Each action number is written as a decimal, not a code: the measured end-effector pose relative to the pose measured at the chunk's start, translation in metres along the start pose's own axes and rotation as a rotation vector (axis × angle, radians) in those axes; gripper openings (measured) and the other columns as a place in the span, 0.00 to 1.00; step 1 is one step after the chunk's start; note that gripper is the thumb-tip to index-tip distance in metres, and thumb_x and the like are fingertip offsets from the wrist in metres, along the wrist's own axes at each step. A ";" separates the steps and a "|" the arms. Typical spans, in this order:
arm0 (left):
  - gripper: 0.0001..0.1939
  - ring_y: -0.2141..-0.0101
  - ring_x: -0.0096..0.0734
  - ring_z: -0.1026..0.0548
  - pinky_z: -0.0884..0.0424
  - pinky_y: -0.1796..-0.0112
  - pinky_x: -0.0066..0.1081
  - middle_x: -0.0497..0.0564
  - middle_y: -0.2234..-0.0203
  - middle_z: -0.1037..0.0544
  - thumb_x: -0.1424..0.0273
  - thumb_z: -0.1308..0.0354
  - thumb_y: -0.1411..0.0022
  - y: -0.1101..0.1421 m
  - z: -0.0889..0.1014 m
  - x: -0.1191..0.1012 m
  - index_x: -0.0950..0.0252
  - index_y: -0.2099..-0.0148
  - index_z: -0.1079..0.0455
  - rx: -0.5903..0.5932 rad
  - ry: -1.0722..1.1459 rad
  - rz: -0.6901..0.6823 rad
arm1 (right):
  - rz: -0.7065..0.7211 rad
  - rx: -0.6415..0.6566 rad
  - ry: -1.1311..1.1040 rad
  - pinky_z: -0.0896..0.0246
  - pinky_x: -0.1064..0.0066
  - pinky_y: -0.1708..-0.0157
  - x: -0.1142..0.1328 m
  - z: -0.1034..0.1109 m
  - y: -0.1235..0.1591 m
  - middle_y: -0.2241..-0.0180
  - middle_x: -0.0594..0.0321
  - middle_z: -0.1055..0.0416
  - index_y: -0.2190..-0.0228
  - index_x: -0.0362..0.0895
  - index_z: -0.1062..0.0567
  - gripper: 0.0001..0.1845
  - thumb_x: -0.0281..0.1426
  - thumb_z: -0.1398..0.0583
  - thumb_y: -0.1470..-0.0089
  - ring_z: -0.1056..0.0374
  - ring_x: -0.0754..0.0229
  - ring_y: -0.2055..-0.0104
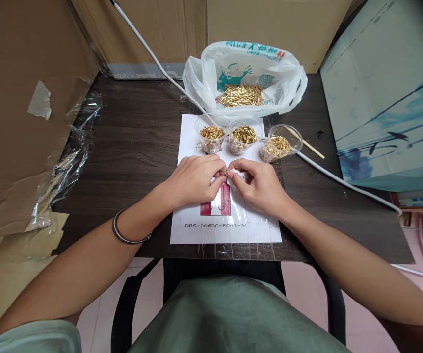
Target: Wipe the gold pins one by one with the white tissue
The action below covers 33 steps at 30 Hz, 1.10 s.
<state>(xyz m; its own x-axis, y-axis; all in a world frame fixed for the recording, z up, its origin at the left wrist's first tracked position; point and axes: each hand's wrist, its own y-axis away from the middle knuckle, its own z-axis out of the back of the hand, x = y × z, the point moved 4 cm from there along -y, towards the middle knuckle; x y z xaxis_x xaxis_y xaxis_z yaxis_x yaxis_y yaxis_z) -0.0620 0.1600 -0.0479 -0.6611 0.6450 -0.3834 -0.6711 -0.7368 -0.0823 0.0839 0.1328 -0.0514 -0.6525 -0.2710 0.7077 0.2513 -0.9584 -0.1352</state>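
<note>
Over the printed sheet (pixel 193 230), my left hand (pixel 201 180) and my right hand (pixel 258 186) meet at the fingertips, both closed in a pinch. A tiny gold-coloured pin (pixel 227 172) shows at the tips of my right thumb and forefinger. Crumpled white material (pixel 239 174), like tissue, sticks out under my right fingers. What my left fingers hold is hidden by the curled hand. Just beyond the hands stand a left clear cup (pixel 212 142), a middle clear cup (pixel 241 142) and a tilted right clear cup (pixel 276 152), each with small gold-coloured metal parts.
A white plastic bag (pixel 288 93) with many longer gold pins lies open behind the cups. A wooden stick (pixel 309 146) leans from the right cup. A white cable (pixel 344 184) crosses the dark table (pixel 130 122). Cardboard (pixel 23 113) walls the left side.
</note>
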 end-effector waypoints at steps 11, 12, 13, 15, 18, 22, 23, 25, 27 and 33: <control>0.07 0.69 0.32 0.28 0.37 0.67 0.31 0.49 0.71 0.23 0.69 0.43 0.41 -0.003 0.001 0.011 0.64 0.64 0.25 0.019 0.122 -0.009 | 0.004 0.015 -0.023 0.49 0.72 0.73 -0.003 -0.001 -0.002 0.74 0.65 0.27 0.66 0.40 0.24 0.08 0.31 0.42 0.43 0.43 0.68 0.77; 0.07 0.69 0.32 0.29 0.37 0.66 0.31 0.49 0.71 0.23 0.69 0.43 0.41 -0.004 0.001 0.012 0.64 0.64 0.24 0.023 0.132 -0.007 | 0.007 0.014 -0.016 0.49 0.72 0.73 -0.003 -0.001 -0.002 0.73 0.65 0.27 0.66 0.40 0.24 0.08 0.31 0.42 0.43 0.43 0.68 0.77; 0.07 0.69 0.32 0.29 0.37 0.66 0.31 0.49 0.71 0.23 0.69 0.42 0.41 -0.004 0.001 0.012 0.64 0.64 0.24 0.028 0.141 -0.004 | 0.012 0.013 -0.008 0.49 0.72 0.73 -0.003 -0.001 -0.002 0.73 0.64 0.27 0.66 0.40 0.24 0.09 0.31 0.42 0.43 0.43 0.68 0.77; 0.07 0.69 0.32 0.29 0.37 0.66 0.32 0.49 0.72 0.23 0.69 0.42 0.41 -0.004 0.002 0.012 0.64 0.64 0.24 0.032 0.146 0.006 | 0.024 0.013 0.004 0.49 0.72 0.73 -0.002 -0.002 -0.001 0.73 0.64 0.27 0.66 0.40 0.24 0.09 0.31 0.43 0.43 0.43 0.68 0.77; 0.07 0.69 0.32 0.29 0.37 0.67 0.32 0.49 0.72 0.23 0.69 0.42 0.42 -0.004 0.003 0.012 0.64 0.65 0.24 0.029 0.144 0.019 | 0.026 0.015 0.007 0.49 0.72 0.73 -0.001 -0.003 -0.001 0.73 0.64 0.27 0.66 0.40 0.24 0.09 0.32 0.42 0.42 0.43 0.69 0.77; 0.07 0.68 0.33 0.28 0.37 0.67 0.32 0.49 0.72 0.23 0.69 0.43 0.41 -0.004 0.002 0.012 0.65 0.65 0.24 0.024 0.144 0.017 | -0.002 0.019 -0.021 0.49 0.73 0.74 -0.003 -0.002 -0.001 0.75 0.65 0.28 0.66 0.39 0.23 0.10 0.32 0.42 0.43 0.44 0.69 0.78; 0.07 0.69 0.33 0.28 0.37 0.67 0.32 0.49 0.72 0.23 0.69 0.43 0.41 -0.004 0.001 0.012 0.65 0.65 0.24 0.023 0.143 0.018 | -0.009 0.021 -0.031 0.49 0.73 0.74 -0.003 -0.002 -0.001 0.75 0.65 0.28 0.66 0.39 0.23 0.10 0.32 0.42 0.43 0.45 0.70 0.79; 0.07 0.69 0.32 0.28 0.38 0.67 0.32 0.49 0.72 0.22 0.68 0.43 0.41 -0.004 0.000 0.011 0.64 0.66 0.24 0.019 0.143 0.022 | -0.021 0.025 -0.049 0.50 0.73 0.75 -0.004 -0.001 -0.002 0.76 0.66 0.28 0.67 0.39 0.23 0.10 0.32 0.41 0.43 0.45 0.70 0.79; 0.08 0.69 0.32 0.28 0.38 0.68 0.32 0.49 0.71 0.22 0.68 0.43 0.40 -0.004 0.000 0.011 0.64 0.66 0.23 0.010 0.143 0.030 | -0.030 0.029 -0.063 0.50 0.73 0.76 -0.005 0.000 -0.003 0.76 0.66 0.28 0.68 0.40 0.23 0.09 0.32 0.41 0.44 0.45 0.70 0.79; 0.08 0.69 0.33 0.28 0.39 0.68 0.32 0.49 0.71 0.21 0.67 0.42 0.41 -0.004 0.000 0.010 0.63 0.65 0.23 0.007 0.145 0.030 | -0.050 0.027 -0.078 0.50 0.73 0.76 -0.006 0.000 -0.003 0.76 0.66 0.28 0.70 0.40 0.24 0.07 0.31 0.41 0.45 0.43 0.69 0.79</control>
<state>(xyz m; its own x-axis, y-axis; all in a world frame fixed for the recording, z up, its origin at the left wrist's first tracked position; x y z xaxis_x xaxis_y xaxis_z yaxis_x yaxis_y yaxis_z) -0.0666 0.1694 -0.0516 -0.6258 0.5864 -0.5143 -0.6547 -0.7533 -0.0622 0.0873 0.1378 -0.0553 -0.6077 -0.2137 0.7649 0.2395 -0.9676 -0.0801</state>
